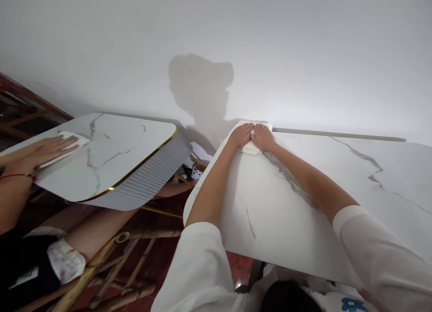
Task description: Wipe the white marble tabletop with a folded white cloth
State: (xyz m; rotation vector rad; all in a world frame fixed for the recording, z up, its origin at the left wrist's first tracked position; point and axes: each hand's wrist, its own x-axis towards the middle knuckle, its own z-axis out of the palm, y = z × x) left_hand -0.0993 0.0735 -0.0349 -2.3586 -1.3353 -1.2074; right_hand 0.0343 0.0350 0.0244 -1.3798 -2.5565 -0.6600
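Note:
A white cloth [252, 148] lies bunched near the far left corner of a white marble-patterned tabletop [286, 222], close to the wall. My left hand [241, 135] presses down on it, fingers together and slightly bent. Right beside it, my right hand [262, 137] grips the same cloth in a similar way, and the fingertips of the two hands nearly touch. Both arms stretch forward across the table. The palms and the cloth under them are hidden.
On the left, another person's hand [50, 151] rests on a white cloth [79, 140] on a second marble-patterned table [116, 145] with a gold edge. A gap separates the tables. Below are a bamboo chair [135, 262] and the person's legs. A white wall [303, 55] stands behind.

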